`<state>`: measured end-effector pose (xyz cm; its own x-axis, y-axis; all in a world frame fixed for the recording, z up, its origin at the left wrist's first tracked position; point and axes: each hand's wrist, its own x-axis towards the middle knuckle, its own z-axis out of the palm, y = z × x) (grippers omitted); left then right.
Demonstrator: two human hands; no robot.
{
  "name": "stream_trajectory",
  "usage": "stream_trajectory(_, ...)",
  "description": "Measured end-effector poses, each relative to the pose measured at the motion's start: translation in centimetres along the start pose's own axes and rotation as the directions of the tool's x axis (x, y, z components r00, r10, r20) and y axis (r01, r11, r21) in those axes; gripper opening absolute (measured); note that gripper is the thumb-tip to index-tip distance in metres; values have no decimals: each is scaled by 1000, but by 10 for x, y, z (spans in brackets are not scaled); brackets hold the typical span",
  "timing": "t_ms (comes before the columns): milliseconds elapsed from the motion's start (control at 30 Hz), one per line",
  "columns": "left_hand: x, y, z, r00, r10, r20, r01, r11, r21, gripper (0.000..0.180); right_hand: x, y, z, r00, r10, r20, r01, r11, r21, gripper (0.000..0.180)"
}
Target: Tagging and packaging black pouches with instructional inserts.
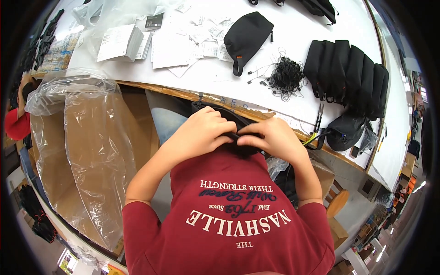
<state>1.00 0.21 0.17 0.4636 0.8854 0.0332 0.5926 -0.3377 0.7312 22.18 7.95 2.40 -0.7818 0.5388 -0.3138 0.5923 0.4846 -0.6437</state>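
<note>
Close to my body, at the table's front edge, I hold a black fabric pouch (233, 115) in both hands. My left hand (207, 129) grips it with fingers curled and thumb pressed in. My right hand (274, 139) pinches the same fabric from the other side, its fingertips almost meeting the left ones. A zipper pull hangs at the pouch's far left corner. Much of the pouch lies hidden under my hands. On the table beyond, a similar black pouch (248, 39) lies flat, with a small loop and an orange tab.
A tangle of black tag strings (286, 79) lies beside a row of black pouches (346, 73). Snips (319, 117) and another black bag (344, 130) sit at the right edge. White cards (118, 42) are stacked back left; a plastic-lined carton (85, 160) stands left. Another person's red sleeve (17, 124) shows far left.
</note>
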Motion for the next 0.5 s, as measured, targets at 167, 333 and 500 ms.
stream_trajectory(167, 21, -24, -5, 988, -151, -5, 141, 931, -336, 16, -11, 4, 3, 995, -59, 82, 57, 998, 19, 30)
stream_trajectory(333, 57, -110, -13, 761, -40, -647, 368, 848, 380, 30, -16, 1, 8, 997, -43, 58, 41, 998, 49, 27)
stream_trajectory(500, 61, -143, -23, 792, 13, -611, 316, 847, 427, 20, -20, 0, 11, 999, -38, 35, 35, 995, 90, 24)
